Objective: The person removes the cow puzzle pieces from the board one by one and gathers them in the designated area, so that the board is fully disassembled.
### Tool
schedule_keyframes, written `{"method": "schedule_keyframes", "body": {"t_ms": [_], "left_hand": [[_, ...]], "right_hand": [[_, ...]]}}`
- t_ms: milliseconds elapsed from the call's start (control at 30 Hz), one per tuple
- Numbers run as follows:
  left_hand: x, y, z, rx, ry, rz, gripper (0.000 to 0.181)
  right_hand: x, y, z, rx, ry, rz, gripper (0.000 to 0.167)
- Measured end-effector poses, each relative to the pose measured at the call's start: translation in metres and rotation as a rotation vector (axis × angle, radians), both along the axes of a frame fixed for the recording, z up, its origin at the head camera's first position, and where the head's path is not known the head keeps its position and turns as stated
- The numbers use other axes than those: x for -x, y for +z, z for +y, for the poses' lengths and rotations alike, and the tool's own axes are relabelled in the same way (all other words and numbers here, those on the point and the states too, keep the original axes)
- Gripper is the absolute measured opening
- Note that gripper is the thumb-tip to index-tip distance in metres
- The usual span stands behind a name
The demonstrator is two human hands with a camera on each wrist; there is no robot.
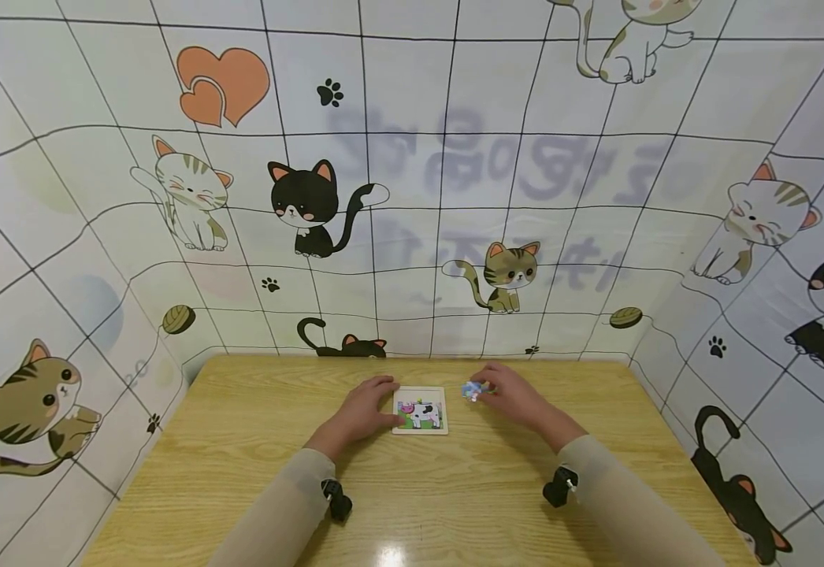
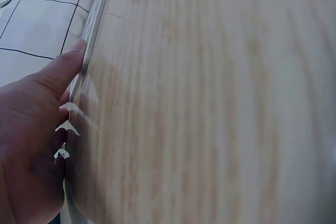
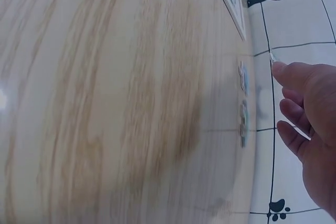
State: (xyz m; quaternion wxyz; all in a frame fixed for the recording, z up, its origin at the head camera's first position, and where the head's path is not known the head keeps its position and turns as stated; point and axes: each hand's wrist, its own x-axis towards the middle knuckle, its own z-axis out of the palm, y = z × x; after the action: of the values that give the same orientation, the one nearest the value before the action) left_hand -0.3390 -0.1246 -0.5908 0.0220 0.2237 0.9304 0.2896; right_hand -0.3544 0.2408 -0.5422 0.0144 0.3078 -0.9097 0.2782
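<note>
A square wooden puzzle frame [image 1: 420,431] with a cow picture lies on the table. My left hand [image 1: 364,409] rests against its left side, thumb at the lower left and fingers along the upper left. In the left wrist view the thumb of that hand [image 2: 37,124] touches the edge of the frame [image 2: 92,32]. To the right of the frame, my right hand [image 1: 514,400] is at some small blue and white pieces [image 1: 472,390]. Seen from the right wrist, this hand [image 3: 317,114] pinches a small piece [image 3: 272,56] at its fingertips, above two pieces [image 3: 243,121] on the table.
The wooden table [image 1: 426,496] reaches back to a wall covering [image 1: 412,189] printed with cats and grid lines, which also surrounds the left and right sides. Each forearm wears a small black device near the cuff.
</note>
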Motion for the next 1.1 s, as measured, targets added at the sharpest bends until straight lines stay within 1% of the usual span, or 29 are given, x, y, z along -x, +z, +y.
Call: {"method": "schedule_keyframes", "body": {"t_ms": [133, 233, 300, 467, 567, 633, 867, 1100], "left_hand": [[0.0, 0.002, 0.0, 0.009, 0.007, -0.029, 0.079], [0.0, 0.003, 0.0, 0.019, 0.01, -0.045, 0.08], [0.0, 0.003, 0.0, 0.015, 0.008, -0.037, 0.08], [0.001, -0.001, -0.001, -0.019, 0.007, -0.026, 0.08], [0.0, -0.002, -0.002, -0.026, 0.006, -0.028, 0.081], [0.0, 0.0, -0.002, -0.023, 0.003, -0.019, 0.081], [-0.002, 0.003, 0.0, -0.001, 0.004, -0.022, 0.079], [-0.004, 0.008, 0.0, 0.009, 0.008, -0.043, 0.079]], "right_hand": [[0.0, 0.001, 0.007, -0.022, -0.009, 0.013, 0.029], [-0.001, 0.003, 0.012, -0.022, -0.021, 0.003, 0.03], [-0.001, 0.004, 0.015, -0.024, -0.027, 0.002, 0.031], [-0.001, 0.006, 0.024, -0.036, -0.042, 0.006, 0.03], [-0.001, 0.007, 0.028, -0.038, -0.057, 0.0, 0.031], [-0.001, 0.008, 0.031, -0.039, -0.075, -0.02, 0.031], [0.0, 0.008, 0.039, -0.055, -0.128, -0.071, 0.031], [0.005, 0.002, 0.049, -0.048, -0.121, -0.048, 0.027]]}}
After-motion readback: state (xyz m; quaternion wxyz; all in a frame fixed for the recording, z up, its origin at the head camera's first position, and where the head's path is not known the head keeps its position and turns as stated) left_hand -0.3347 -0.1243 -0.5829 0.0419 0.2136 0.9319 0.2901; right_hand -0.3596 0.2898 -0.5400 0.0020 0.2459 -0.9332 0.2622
